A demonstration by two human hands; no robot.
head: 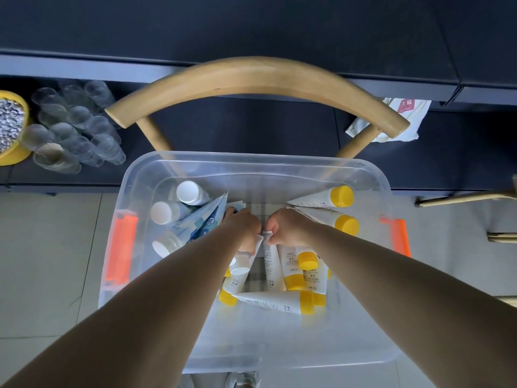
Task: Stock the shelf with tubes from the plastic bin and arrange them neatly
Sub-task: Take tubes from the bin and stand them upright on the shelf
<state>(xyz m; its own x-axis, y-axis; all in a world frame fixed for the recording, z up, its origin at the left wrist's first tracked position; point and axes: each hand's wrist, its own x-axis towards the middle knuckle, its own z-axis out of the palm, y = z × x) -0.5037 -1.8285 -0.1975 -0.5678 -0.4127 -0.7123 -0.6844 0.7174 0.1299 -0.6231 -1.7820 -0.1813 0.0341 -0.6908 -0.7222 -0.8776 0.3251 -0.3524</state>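
Note:
A clear plastic bin (145,175) with orange latches sits on a chair below me. Inside lie several tubes: blue-and-white tubes with white caps (193,222) on the left, white tubes with yellow caps (327,197) on the right and near side. Both my hands reach into the bin's middle. My left hand (243,224) curls round a white-capped tube (242,264) that hangs below it. My right hand (284,226) pinches the flat crimped end of a white tube (270,264) lying cap toward me. The dark shelf (251,32) runs across the top.
The chair's curved wooden backrest (251,77) arcs beyond the bin. On the lower shelf at left stand several clear cups (75,127) and a yellow bowl (16,127) of small pieces. A white packet (391,119) lies at right. Pale tiled floor surrounds the chair.

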